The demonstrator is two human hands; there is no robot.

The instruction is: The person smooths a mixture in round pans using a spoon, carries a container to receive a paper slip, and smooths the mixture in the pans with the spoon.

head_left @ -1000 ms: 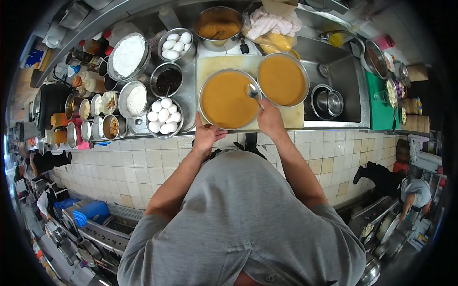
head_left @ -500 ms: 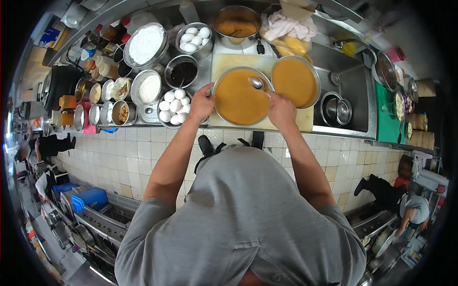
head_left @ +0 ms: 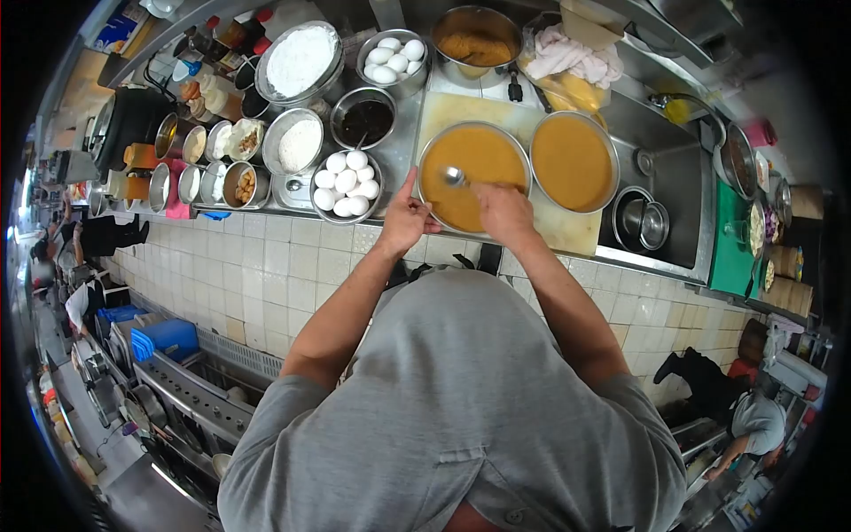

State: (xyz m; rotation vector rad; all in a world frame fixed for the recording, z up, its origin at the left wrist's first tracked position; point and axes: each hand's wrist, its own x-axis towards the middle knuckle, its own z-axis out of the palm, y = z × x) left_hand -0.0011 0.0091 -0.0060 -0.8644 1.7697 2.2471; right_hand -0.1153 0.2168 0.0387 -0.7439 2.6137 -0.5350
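A round pan of orange-brown batter (head_left: 479, 160) rests on the pale cutting board (head_left: 567, 232). My left hand (head_left: 406, 222) is at the pan's lower left rim, thumb and fingers apart against its side. My right hand (head_left: 505, 213) is closed around the handle of a metal spoon (head_left: 454, 176), whose bowl is over the batter's left half. To the right stands a second round pan of similar batter (head_left: 573, 162), touched by neither hand. A bowl of white eggs (head_left: 347, 184) sits left of my left hand.
Bowls of white powder (head_left: 301, 60), dark sauce (head_left: 364, 119) and more eggs (head_left: 393, 62) crowd the left counter. Behind the board is a pot (head_left: 476, 44). The sink (head_left: 683, 177) holds metal bowls (head_left: 640, 220). Another person (head_left: 758, 426) is at the lower right.
The spoon has moved from the right part of the batter to the left. My left hand has shifted from the pan's left side down to its lower left rim. The view has also shifted.
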